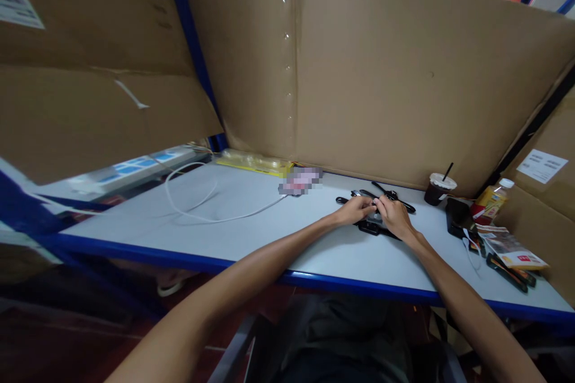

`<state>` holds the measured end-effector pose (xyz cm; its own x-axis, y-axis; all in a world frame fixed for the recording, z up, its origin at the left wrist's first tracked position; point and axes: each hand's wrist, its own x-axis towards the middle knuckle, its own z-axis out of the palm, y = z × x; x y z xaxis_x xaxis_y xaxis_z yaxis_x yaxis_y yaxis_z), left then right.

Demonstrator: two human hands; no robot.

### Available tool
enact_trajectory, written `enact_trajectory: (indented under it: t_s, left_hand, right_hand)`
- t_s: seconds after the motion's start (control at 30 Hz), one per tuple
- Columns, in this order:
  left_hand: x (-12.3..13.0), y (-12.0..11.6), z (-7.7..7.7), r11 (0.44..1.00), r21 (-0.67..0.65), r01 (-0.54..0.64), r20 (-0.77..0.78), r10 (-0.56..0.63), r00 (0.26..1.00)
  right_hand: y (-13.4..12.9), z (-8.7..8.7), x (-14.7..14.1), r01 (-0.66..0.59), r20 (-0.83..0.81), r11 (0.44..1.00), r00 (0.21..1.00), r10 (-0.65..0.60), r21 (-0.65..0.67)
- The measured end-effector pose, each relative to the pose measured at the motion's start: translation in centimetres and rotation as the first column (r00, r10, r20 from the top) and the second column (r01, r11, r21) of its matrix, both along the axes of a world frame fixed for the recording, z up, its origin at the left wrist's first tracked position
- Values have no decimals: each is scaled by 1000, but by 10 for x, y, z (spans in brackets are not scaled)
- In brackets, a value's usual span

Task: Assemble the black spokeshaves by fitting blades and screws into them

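My left hand [358, 210] and my right hand [392, 215] meet over several black items on the white table [251, 239]. The fingers of both are bent together around something small that I cannot make out. Under and between them lies a dark object [369, 227] with a rounded black frame at its near side. Behind my right hand, a black item with long arms [395, 196] rests on the tabletop. The black end of another piece [342, 200] sticks out just past my left hand.
A phone-like item [300, 181] with a white cable [224, 221] lies left of my hands. On the right are a dark drink cup [439, 190], a bottle [493, 198], a black case [459, 216] and a packet [512, 248]. Cardboard [381, 72] walls the back.
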<state>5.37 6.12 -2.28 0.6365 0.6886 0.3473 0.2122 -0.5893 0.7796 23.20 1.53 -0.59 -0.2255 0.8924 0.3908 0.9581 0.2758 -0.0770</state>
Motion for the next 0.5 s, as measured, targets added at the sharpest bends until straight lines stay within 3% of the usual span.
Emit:
enact_trajectory:
  t_s: [0.3,0.5]
  left_hand:
    - [1,6,-3,996,-88,-3,49,8,999]
    - [0,3,-1,993,-121,14,78,-4,997]
  right_hand:
    - [0,-2,-1,-82,-114,996,990,84,18]
    - [0,0,1,-89,-104,995,990,93,42]
